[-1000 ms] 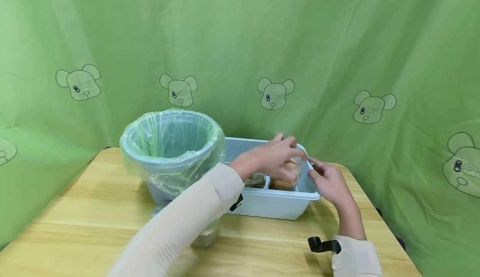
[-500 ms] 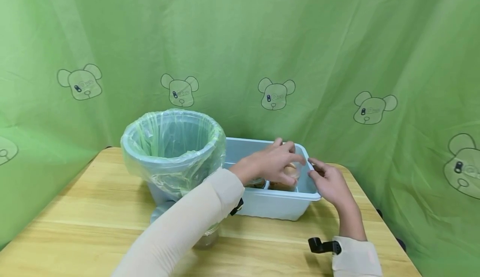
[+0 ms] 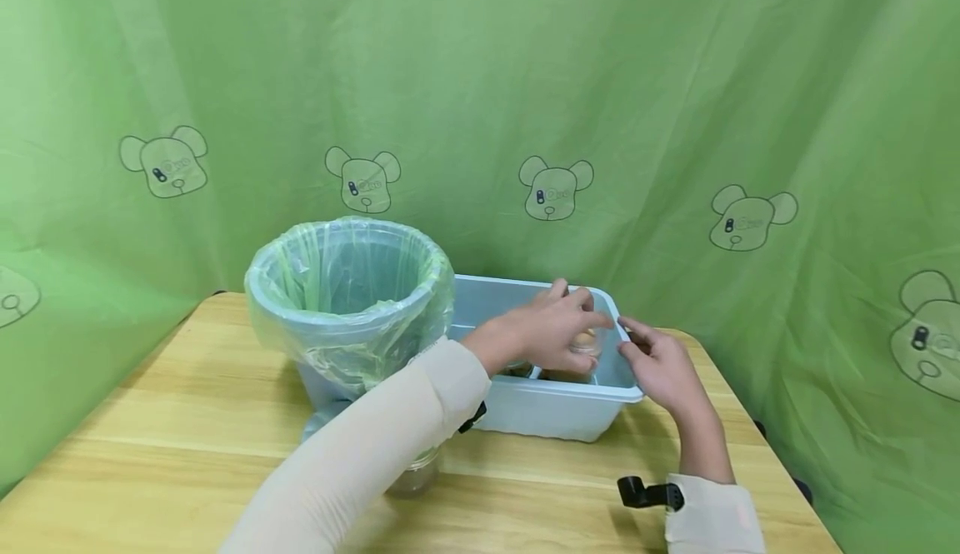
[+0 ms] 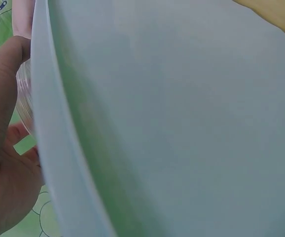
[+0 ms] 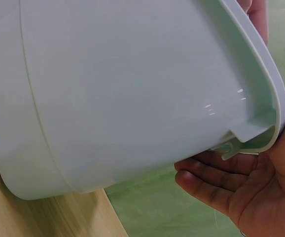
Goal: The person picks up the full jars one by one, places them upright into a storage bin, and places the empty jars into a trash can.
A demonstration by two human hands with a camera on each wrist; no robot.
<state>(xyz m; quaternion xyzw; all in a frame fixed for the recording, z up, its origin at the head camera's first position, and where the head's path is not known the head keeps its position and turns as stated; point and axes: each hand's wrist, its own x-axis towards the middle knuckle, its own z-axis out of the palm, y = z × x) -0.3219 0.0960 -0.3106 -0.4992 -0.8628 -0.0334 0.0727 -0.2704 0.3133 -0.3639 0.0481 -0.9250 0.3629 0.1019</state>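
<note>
Deep at the right end of a pale blue tub (image 3: 555, 412), the left hand (image 3: 551, 333) had its grip on a clear container (image 3: 587, 341), thumb one side, fingers the other! Round thing, see-through plastic or glass (couldn't tell which), w/ fine ridges showing in the left wrist view and a peachy tone through its wall in the head view. Just below it sat a brownish item (image 3: 566, 376), mostly hidden.

Over at the tub's right corner, the right hand (image 3: 663, 366) had its grip closed on the rim, fingers tucked beneath the lip. Smooth, slightly glossy plastic there, approx. rectangular, rounded corners, w/ a small hooked tab (image 5: 231, 148) under the edge.

Writing check: the green curtain (image 3: 465, 54), creased cloth-like stuff, carried outlined animal heads (image 3: 557, 193), round-eared, each w/ a dark oval eye mark and faint lettering, too small to read for sure.

Left of the tub stood a blue bucket (image 3: 322, 383), round-mouthed, its rim wrapped in a crinkly, translucent greenish bag (image 3: 405, 346). Nearer the camera, partly behind the cream left sleeve (image 3: 360, 462), a clear jar (image 3: 416, 481) w/ a ringed neck stood on the tabletop (image 3: 187, 446), yellowish wood grain running side to side. Black wrist mount (image 3: 648, 494) beside the cream right sleeve (image 3: 712, 514), too.
</note>
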